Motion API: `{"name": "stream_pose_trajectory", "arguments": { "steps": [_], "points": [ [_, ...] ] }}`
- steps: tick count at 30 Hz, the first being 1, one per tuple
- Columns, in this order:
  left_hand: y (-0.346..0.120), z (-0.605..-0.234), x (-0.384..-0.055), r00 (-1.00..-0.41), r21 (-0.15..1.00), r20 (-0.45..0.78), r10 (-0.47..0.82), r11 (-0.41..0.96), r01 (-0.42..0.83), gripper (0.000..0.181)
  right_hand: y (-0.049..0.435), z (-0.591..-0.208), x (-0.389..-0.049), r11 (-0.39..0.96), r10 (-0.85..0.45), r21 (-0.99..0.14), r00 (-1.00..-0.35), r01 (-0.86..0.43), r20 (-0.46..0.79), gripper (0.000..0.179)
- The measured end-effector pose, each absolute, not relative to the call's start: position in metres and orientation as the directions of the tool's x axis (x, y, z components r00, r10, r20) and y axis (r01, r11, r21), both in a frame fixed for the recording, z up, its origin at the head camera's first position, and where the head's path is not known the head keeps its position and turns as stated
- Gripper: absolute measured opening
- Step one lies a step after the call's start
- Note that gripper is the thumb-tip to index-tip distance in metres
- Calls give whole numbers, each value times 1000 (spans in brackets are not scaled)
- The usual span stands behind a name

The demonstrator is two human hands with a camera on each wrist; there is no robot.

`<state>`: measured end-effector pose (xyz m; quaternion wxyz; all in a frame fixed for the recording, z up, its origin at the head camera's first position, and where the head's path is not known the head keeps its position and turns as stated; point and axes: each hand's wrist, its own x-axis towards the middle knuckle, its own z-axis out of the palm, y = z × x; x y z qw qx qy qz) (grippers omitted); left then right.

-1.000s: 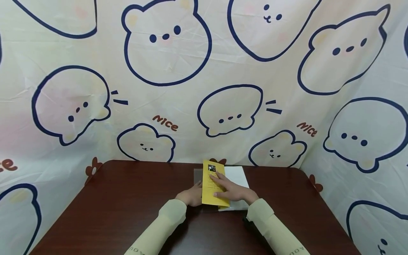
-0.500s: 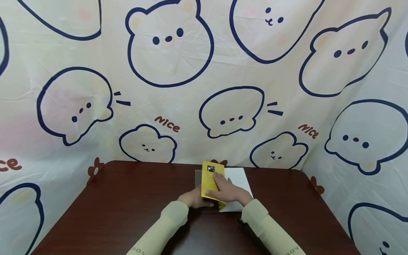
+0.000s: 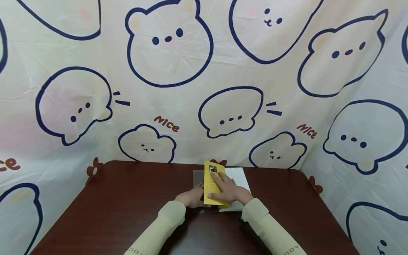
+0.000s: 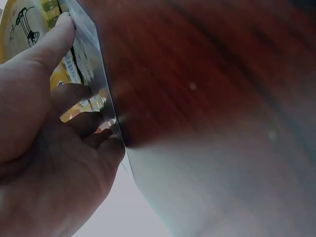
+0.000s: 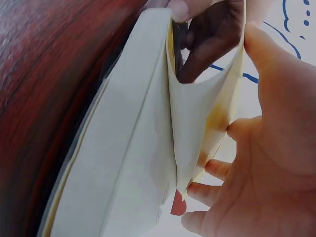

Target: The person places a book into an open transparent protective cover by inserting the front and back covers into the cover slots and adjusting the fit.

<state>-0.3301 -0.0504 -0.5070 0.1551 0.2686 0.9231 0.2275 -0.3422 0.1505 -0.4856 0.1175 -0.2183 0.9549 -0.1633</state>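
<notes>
On the table lies a book (image 3: 238, 175) with a yellow cover flap (image 3: 209, 189) that carries a small photo and print. A clear plastic cover (image 3: 198, 176) sticks out at its left. My right hand (image 3: 231, 191) rests with spread fingers on the flap's outer face. In the right wrist view the flap stands bent away from the white page (image 5: 113, 123). Behind the flap, my left hand (image 3: 192, 197) reaches into that gap and holds the clear plastic along its edge. In the left wrist view, its thumb extends over yellow printed material and the other fingers curl at the plastic.
The dark brown wooden table (image 3: 127, 212) extends to both sides and in front of the book. A pale cloth (image 3: 165, 71) with cartoon animal heads hangs behind the table and along its sides.
The left hand first came out below the flap with its thumb showing, then slid back behind it. The flap lifted slightly and came down again under the right hand.
</notes>
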Motion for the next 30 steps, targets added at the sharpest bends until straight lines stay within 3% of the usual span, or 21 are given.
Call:
{"name": "stream_pose_trajectory", "arguments": {
  "steps": [6, 14, 30],
  "points": [
    [-57, -504, -327, -832, 495, -192, 520, 783, 376, 54, 149, -482, -341, 874, -437, -307, -885, -375, -163, 97],
    [-68, -504, -327, -836, 486, -215, 504, 798, 356, 74, 149, -490, -348, 912, -398, -198, -893, -360, -211, 101],
    [-74, -503, -325, -844, 471, -227, 485, 814, 341, 73, 145, -485, -339, 923, -382, -150, -889, -354, -252, 100]
  ]
}}
